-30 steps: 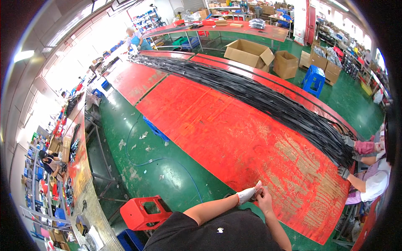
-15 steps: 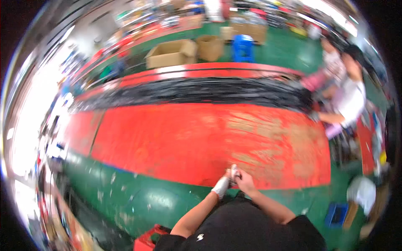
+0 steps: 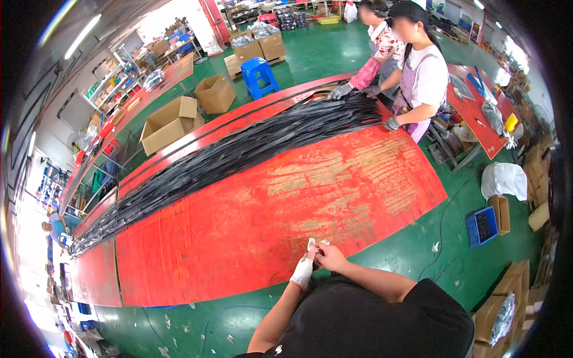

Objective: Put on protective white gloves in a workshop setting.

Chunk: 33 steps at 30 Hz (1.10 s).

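A workshop with a green floor [image 3: 334, 53] is seen, crossed by a long red table [image 3: 250, 221] with worn, paler patches. A long heap of black strips [image 3: 239, 152] is laid along the far edge of the table. Open cardboard boxes [image 3: 170, 122] and a blue stool [image 3: 258, 73] are set on the floor beyond it. At the far right end, two co-workers [image 3: 412, 65] in aprons are stood with gloved hands on the strips.

At the near edge, the left hand [image 3: 302, 272] is covered by a white glove [image 3: 300, 275]; its fingers are closed at the glove's fingertip area. The bare right hand [image 3: 329, 258] is pinched shut on the glove's white tips, just above the left hand. Both hands are held together over the table's near rim.

Compared with half a second ago, the view is turned: the co-workers are now placed higher and more central, the strips run diagonally, and the picture is sharp rather than blurred. The hands are kept joined at the glove as before.
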### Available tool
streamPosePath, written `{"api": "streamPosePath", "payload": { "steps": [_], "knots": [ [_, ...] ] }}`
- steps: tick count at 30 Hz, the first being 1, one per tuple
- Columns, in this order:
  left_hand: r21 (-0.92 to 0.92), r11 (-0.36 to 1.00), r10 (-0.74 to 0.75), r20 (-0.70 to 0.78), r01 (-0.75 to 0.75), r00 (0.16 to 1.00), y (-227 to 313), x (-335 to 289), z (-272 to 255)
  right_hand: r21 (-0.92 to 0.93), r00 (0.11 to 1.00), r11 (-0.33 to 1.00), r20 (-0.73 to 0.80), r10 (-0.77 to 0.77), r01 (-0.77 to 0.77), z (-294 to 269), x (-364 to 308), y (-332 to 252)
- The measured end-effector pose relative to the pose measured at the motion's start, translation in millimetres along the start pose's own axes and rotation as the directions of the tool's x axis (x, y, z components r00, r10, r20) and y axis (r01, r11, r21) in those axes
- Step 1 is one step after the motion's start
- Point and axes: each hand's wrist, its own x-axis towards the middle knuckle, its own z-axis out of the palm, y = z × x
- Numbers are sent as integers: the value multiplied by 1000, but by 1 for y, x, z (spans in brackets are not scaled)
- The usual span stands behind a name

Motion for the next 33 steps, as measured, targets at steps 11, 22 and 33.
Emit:
{"api": "streamPosePath", "payload": {
  "steps": [11, 22, 33],
  "knots": [
    [12, 998, -64, 23, 64, 998, 1, 11, -4, -43, 1000, 999, 25, 5, -4, -11, 3, -11],
    [-133, 988, -59, 114, 74, 992, 11, -15, -17, 54, 993, 995, 85, -83, 79, 15, 6, -5],
    [-199, 978, -52, 20, 55, 998, -11, -14, -29, 34, 976, 992, 173, -129, 125, 22, 10, -9]
  ]
}}
